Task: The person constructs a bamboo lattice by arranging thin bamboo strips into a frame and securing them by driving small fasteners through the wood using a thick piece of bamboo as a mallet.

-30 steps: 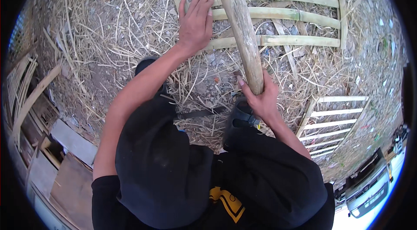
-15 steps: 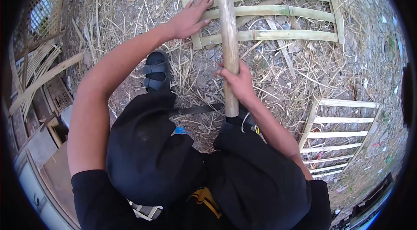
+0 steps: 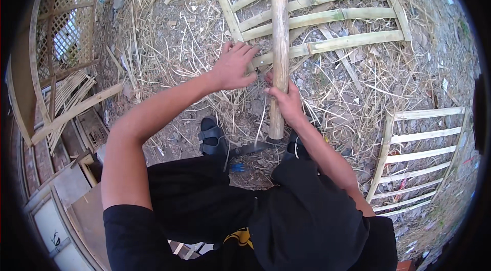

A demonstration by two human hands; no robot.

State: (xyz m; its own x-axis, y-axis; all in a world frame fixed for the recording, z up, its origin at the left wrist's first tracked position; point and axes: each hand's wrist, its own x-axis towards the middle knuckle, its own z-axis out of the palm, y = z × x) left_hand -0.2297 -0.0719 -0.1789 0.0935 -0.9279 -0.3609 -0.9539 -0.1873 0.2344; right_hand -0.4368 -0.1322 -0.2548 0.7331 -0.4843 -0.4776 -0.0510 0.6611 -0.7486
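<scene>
My right hand (image 3: 288, 103) is closed around a thick round wooden pole (image 3: 280, 30) a little above its near end. The pole points away from me, passing over a slatted bamboo panel (image 3: 353, 44). My left hand (image 3: 234, 68) lies palm down on the panel's near left corner, fingers stretched out and slightly spread. Curved pale-green slats run between the panel's two side rails. Part of the nearest slat is hidden behind the pole, and my left hand covers the end of the left rail.
A second slatted bamboo panel (image 3: 423, 156) lies at the right. Loose bamboo shavings (image 3: 179, 61) cover the dirt around my sandals (image 3: 212, 137). At the left are a lattice screen (image 3: 71, 25), a long plank (image 3: 82, 110) and thin sticks (image 3: 71, 92).
My left hand has slid nearer along the left rail to the panel's near corner. The pole's far end has come into view. My left foot and the whole view have shifted.
</scene>
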